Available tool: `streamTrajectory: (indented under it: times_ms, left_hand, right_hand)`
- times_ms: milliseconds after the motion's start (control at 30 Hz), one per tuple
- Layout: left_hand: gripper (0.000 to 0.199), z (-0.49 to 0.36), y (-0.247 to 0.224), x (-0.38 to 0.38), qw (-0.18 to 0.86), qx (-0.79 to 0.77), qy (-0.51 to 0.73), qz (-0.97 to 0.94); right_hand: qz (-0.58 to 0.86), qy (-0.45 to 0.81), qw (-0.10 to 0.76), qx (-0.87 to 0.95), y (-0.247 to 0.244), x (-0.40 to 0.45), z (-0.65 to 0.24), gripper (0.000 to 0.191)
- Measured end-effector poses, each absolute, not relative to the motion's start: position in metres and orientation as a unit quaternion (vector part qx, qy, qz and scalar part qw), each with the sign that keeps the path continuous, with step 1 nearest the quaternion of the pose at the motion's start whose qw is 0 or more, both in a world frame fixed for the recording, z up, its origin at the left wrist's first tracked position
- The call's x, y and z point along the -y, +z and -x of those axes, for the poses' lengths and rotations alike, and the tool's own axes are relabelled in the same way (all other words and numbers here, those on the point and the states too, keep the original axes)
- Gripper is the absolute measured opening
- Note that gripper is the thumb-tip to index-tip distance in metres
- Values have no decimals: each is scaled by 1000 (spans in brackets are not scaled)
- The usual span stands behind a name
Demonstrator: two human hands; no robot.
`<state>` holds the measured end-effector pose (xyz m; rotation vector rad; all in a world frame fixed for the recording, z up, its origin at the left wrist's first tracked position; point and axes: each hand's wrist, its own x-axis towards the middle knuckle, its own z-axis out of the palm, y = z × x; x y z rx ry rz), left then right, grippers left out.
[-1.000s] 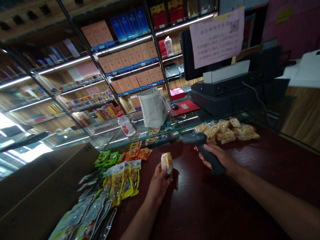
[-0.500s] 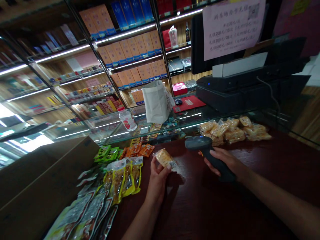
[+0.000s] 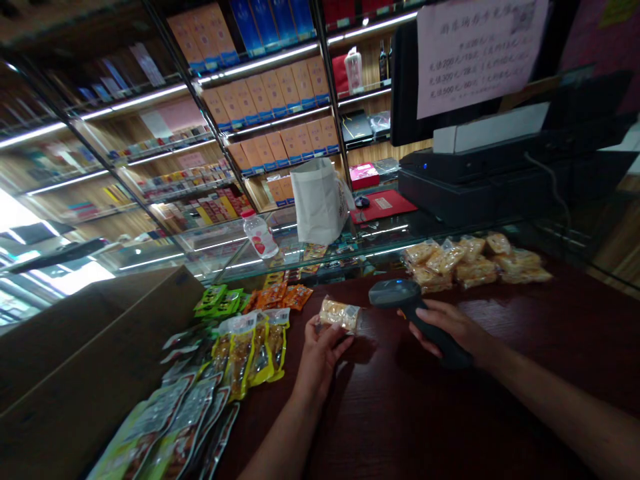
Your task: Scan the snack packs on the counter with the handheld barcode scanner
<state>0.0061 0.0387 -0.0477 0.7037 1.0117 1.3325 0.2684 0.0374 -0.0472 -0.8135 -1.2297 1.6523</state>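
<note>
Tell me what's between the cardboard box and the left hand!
In the head view, snack packets lie between the box and the left hand, which holds a wrapped snack.

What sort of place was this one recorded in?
Probably a small shop's checkout counter: the right hand holds a handheld barcode scanner, packaged snacks lie on the dark tabletop, and lit shelves of boxed goods stand behind.

1 white bag (image 3: 320, 203) stands near 1 red-capped bottle (image 3: 261, 239).
</note>
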Motion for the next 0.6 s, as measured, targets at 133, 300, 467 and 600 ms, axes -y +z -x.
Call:
streamTrajectory:
  times_ms: [133, 300, 467, 600]
  left_hand:
    - [59, -6, -48, -39, 612, -435, 588, -301]
    - [52, -4, -50, -40, 618, -430, 583, -305]
    - [48, -1, -53, -43, 623, -417, 594, -291]
    - [49, 1, -57, -45, 613, -406, 615, -283]
  right_hand:
    - [319, 675, 425, 511, -49, -37, -265, 39]
    - [316, 676, 409, 525, -52, -38, -263, 41]
    - [320, 671, 404, 533, -53, -38, -263, 42]
    - [322, 669, 399, 538, -56, -39, -263, 43]
